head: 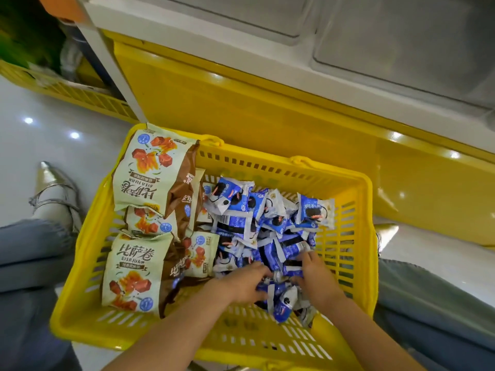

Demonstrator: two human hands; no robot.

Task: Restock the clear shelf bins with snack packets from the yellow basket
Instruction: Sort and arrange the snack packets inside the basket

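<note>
Left hand (246,283) and right hand (317,277) work side by side at the 5 o'clock end of the blue packets (267,226). Both have their fingers curled into the pile, grasping a cluster of packets between them. We find these packets heaped loosely in the 3 o'clock half of the yellow basket (88,330). Larger cream-and-brown bags (139,266) are stacked along its 9 o'clock side. At 12 o'clock, above the basket, we see the clear shelf bins (388,44); their contents are too blurred to read.

We judge the packets to be light, small and crinkly, with glossy film that slips easily, so a loose handful may shed a few. Their contents look like biscuits, hence probably breakable under a hard squeeze. We would cup them from both sides and underneath rather than pinch single corners.
</note>
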